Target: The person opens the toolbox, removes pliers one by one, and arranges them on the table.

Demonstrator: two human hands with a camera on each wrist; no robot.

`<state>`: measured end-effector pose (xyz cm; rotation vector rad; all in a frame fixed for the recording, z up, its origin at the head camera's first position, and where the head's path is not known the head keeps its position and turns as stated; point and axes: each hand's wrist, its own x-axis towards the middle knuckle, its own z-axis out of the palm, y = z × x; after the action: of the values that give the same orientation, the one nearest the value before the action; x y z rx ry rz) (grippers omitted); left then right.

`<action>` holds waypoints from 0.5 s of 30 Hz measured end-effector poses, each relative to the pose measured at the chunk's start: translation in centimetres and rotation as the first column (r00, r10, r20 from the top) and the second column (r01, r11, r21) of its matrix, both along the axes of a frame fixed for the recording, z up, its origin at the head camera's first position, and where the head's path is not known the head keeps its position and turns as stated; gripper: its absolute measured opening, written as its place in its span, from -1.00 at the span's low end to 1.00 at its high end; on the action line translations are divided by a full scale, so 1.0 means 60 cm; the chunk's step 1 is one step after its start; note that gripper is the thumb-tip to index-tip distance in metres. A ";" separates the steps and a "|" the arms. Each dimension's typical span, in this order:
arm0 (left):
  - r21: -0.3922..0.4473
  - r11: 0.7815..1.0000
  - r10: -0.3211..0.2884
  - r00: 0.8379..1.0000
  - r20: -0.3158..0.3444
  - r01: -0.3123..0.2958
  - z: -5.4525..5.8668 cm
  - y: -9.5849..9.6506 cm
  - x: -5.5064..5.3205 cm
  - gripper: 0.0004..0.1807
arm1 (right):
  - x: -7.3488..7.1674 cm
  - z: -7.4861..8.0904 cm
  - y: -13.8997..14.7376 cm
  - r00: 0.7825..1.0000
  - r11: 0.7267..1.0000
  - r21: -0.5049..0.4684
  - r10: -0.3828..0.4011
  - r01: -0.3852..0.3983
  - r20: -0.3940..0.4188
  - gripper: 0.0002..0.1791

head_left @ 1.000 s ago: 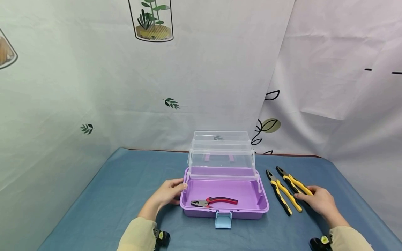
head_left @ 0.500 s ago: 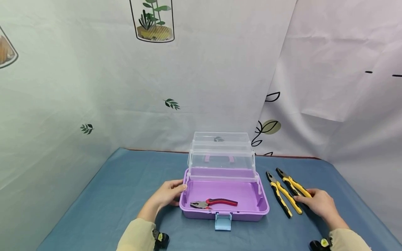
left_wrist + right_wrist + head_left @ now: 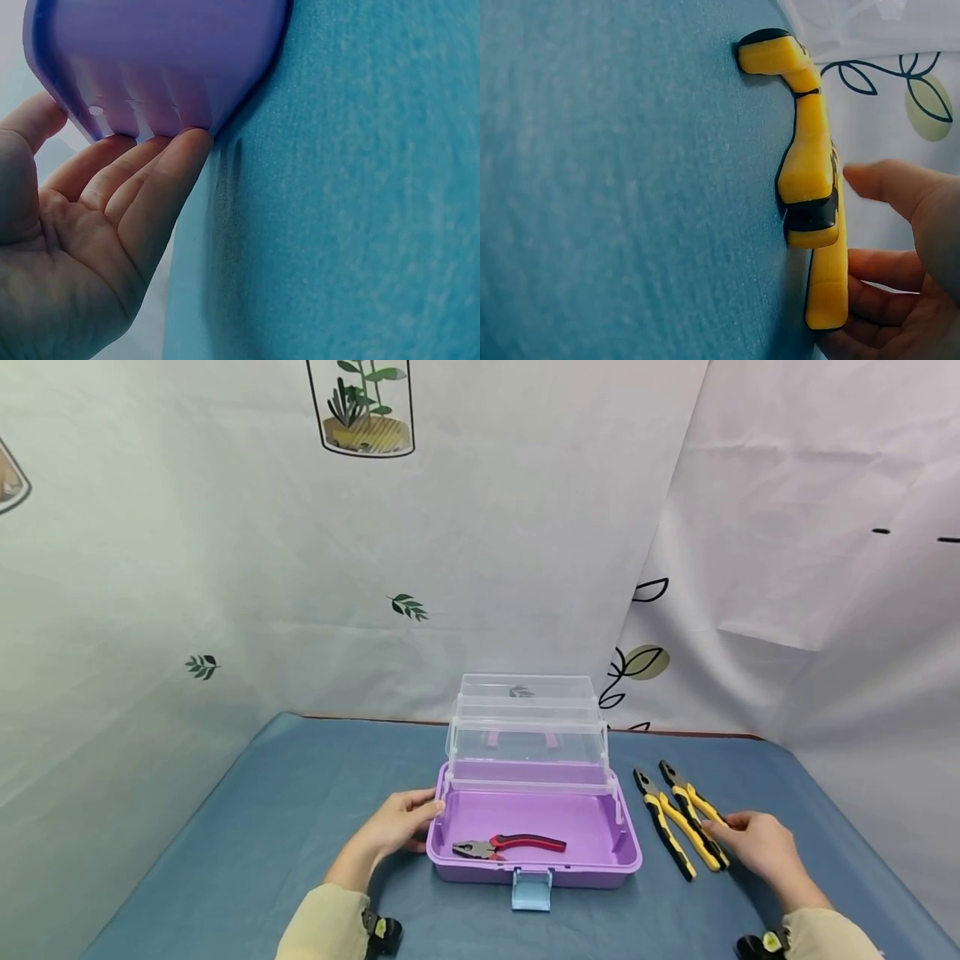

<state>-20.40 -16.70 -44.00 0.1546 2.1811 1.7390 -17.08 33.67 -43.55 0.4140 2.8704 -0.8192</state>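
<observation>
A purple toolbox [image 3: 538,875] stands on the table with its clear lid [image 3: 528,739] raised. Red-and-black pliers [image 3: 513,844] lie inside along its front. My left hand [image 3: 390,827] holds the box's left side, thumb at the rim and fingertips against the outer wall [image 3: 150,75]. To the right lie two pairs of yellow-and-black pliers: the nearer pair [image 3: 663,815] lies untouched, while my right hand [image 3: 761,845] grips the handles of the farther pair [image 3: 682,787]. In the right wrist view, fingers lie behind a yellow handle [image 3: 829,289], with the thumb close beside the pliers.
A blue cloth [image 3: 285,827] covers the table. Printed white curtains [image 3: 480,552] hang behind and at both sides. The box's light-blue latch [image 3: 532,890] hangs down at the front. Each wrist wears a small black camera [image 3: 384,933].
The farther pliers' handles have drawn closer together, as my right hand shifted slightly left. My left hand and the toolbox have stayed in place.
</observation>
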 end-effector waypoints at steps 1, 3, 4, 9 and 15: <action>0.003 1.000 0.000 1.000 0.001 0.000 -0.001 0.000 0.000 -0.33 | 0.000 0.000 0.000 1.000 1.000 0.002 0.008 -0.008 0.008 -0.03; 0.006 1.000 0.000 1.000 0.001 0.000 -0.002 0.000 0.000 -0.32 | 0.000 0.001 0.000 0.999 1.000 0.011 0.027 -0.027 0.018 0.02; 0.006 1.000 0.001 1.000 0.001 -0.001 -0.002 0.000 0.000 -0.32 | 0.000 0.001 0.000 0.999 0.999 0.017 0.036 -0.036 0.021 0.04; 0.014 1.000 0.004 1.000 0.002 -0.004 -0.002 -0.001 0.001 -0.32 | 0.001 -0.002 0.000 0.998 0.997 0.036 0.063 -0.063 0.014 0.01; 0.020 1.000 0.002 1.000 -0.003 -0.002 -0.003 0.000 0.001 -0.32 | 0.005 -0.005 0.000 0.996 0.995 0.056 0.084 -0.086 0.027 0.03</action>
<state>-20.34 -16.68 -44.15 0.1606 2.1672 1.7631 -16.78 33.65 -43.85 0.3031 2.8720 -0.7145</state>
